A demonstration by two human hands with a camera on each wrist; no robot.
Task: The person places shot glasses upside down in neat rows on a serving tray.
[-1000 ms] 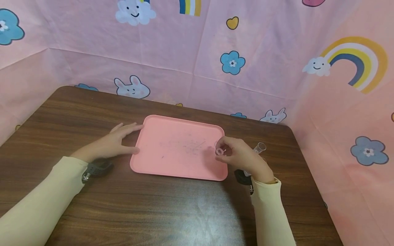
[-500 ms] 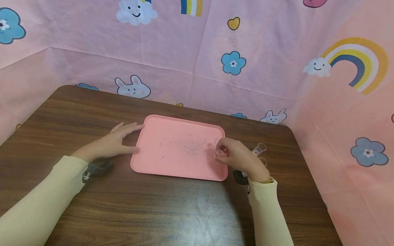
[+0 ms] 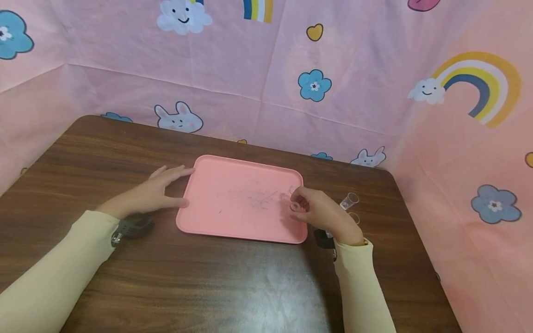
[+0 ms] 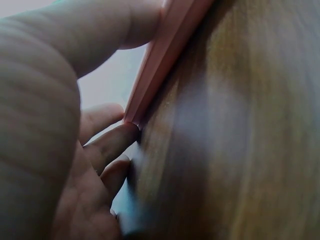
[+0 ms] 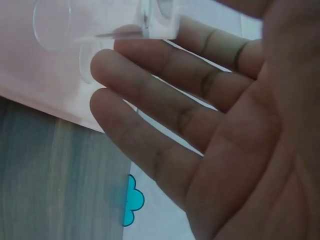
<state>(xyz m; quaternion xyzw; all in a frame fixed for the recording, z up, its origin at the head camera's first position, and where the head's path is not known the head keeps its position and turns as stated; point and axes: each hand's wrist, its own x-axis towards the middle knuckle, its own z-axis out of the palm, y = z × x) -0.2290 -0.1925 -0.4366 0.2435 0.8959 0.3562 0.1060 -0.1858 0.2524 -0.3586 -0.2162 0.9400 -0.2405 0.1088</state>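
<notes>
A pink tray (image 3: 239, 233) lies flat on the table. At its left edge rests my left hand (image 3: 145, 196), fingers fairly straight, with thumb and fingertips touching the rim, as the left wrist view also shows. Over the tray's right side my right hand (image 3: 322, 210) pinches a small clear piece with a round, ring-like end (image 3: 294, 206) between thumb and forefinger. In the right wrist view this clear piece (image 5: 162, 22) sits near the thumb, the other fingers spread out below it. A clear round outline (image 3: 292, 189) shows on the tray just behind my right fingertips.
Right of the tray, partly behind my right forearm, are a clear cylinder (image 3: 349, 200) and another clear round rim (image 3: 354, 218). The brown wood-grain table (image 3: 200, 291) meets a pink printed cloth (image 3: 233, 69) at the back and sides.
My right hand has shifted slightly left and its wrist has turned, tilting the clear piece lower. More of the clear rim beside the forearm shows now. My left hand stays still.
</notes>
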